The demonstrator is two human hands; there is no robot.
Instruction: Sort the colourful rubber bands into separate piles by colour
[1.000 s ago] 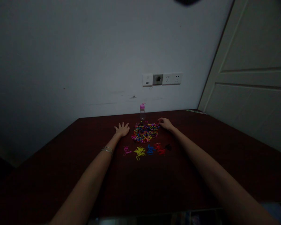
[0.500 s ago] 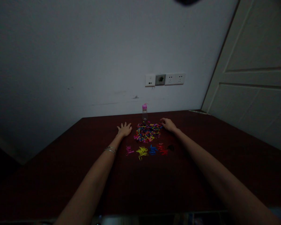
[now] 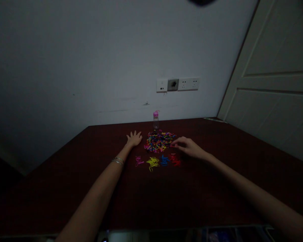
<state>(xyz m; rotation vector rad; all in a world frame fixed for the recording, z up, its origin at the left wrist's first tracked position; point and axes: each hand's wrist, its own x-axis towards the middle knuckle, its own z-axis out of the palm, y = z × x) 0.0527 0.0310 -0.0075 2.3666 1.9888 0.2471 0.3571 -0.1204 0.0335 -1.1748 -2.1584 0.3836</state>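
Note:
My left hand (image 3: 134, 138) lies flat on the dark red table (image 3: 146, 195), fingers spread, just left of a mixed heap of small coloured rubber bands (image 3: 158, 143). At the heap's right edge, my right hand (image 3: 188, 146) has its thumb and fingers curled together. Whatever is between those fingertips is too small and dark to make out. In front of the heap lie sorted groups: pink rubber bands (image 3: 138, 161), yellow rubber bands (image 3: 153, 162), blue rubber bands (image 3: 164, 160) and red rubber bands (image 3: 174, 159). My right hand is close above the red group.
Behind the heap stands a small clear bottle (image 3: 156, 123) with a pink cap. A wall with sockets (image 3: 178, 84) rises at the table's back edge. A panelled door (image 3: 275, 77) is on the right.
My right hand has come nearer from the far right side of the heap to its near right edge, its fingers drawn together. My left hand has stayed in place.

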